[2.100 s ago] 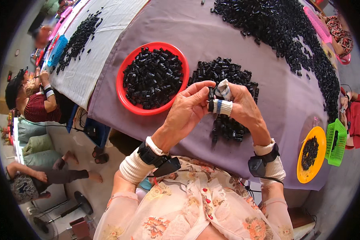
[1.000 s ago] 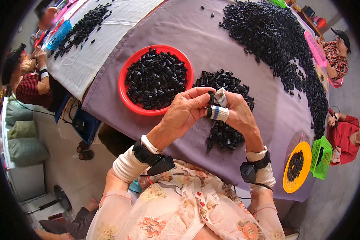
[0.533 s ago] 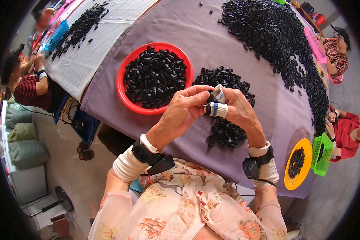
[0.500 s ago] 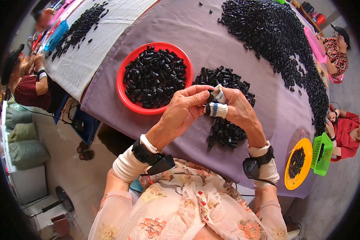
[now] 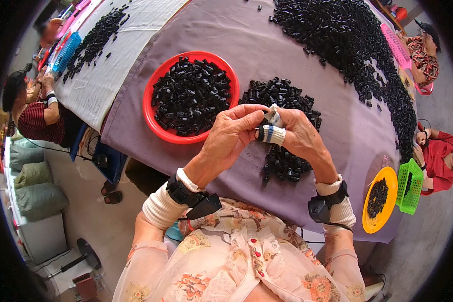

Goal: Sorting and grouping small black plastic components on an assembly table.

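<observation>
Left hand (image 5: 228, 135) and right hand (image 5: 304, 136) pinch what seems a black part (image 5: 262, 122), mostly hidden; red basin (image 5: 147, 98) nearby

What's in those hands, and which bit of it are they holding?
A small black piece is held between the left hand and right hand. Which end each grips can't be told; it's mostly covered.

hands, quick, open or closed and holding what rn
Left hand: closed, pinching a small black part, mostly hidden.
Right hand: curled in, wrapped fingers at the same part; its grip cannot be told.
</observation>
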`<action>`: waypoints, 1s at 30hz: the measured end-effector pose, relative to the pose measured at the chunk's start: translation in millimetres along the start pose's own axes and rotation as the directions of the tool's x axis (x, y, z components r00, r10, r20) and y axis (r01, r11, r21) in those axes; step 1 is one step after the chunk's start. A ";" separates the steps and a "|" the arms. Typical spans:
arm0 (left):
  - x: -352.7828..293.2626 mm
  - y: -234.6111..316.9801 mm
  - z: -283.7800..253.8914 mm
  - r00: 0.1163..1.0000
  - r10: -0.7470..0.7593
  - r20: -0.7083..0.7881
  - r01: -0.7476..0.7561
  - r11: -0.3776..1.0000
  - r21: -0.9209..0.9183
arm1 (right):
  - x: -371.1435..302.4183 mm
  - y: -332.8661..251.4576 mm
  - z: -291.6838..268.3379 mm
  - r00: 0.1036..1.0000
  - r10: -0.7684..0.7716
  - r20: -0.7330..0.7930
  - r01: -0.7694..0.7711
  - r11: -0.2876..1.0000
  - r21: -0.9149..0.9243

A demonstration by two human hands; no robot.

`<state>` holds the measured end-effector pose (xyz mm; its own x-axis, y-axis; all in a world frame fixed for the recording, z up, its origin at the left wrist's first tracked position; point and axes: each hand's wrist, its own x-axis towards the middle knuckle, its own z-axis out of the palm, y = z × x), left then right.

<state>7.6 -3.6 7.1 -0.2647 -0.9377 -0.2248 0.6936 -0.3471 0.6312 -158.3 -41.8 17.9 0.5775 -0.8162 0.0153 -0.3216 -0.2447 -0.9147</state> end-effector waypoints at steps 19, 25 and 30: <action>0.3 -1.3 6.3 1.000 0.012 0.001 -0.012 0.999 0.037 | -4.8 -4.3 -5.1 1.000 -0.008 -0.005 0.008 1.000 -0.002; 0.9 0.7 5.9 1.000 0.007 0.031 -0.007 1.000 -0.009 | -5.6 -7.3 -2.5 0.998 -0.041 -0.037 0.045 0.994 0.102; 2.9 -4.2 -1.3 0.999 -0.033 0.025 0.036 0.991 -0.131 | -5.8 -2.9 -1.3 0.996 0.006 -0.087 0.004 0.994 0.111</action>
<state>4.7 -4.9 2.8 -0.3041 -0.9254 -0.2263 0.7656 -0.3788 0.5200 -161.7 -37.1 21.0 0.5079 -0.8602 0.0453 -0.2342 -0.1885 -0.9537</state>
